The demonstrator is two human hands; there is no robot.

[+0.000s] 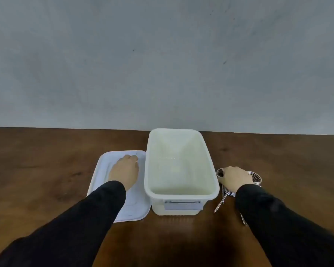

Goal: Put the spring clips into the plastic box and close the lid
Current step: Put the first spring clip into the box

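Note:
A white plastic box (208, 166) stands open on the brown table, and nothing shows inside it. Its pale lid (100, 176) lies flat just left of the box. My left hand (124, 173) rests on the lid with the fingers curled down. Right of the box lie shiny metal spring clips (257, 178), coiled wire with long straight legs pointing toward me. My right hand (236, 179) sits on top of the coils with its fingers closed around them, hiding most of them.
The wooden table (46, 170) spreads wide to both sides and ends at a grey wall (162, 64) just behind the box. Both my black sleeves reach in from the bottom corners.

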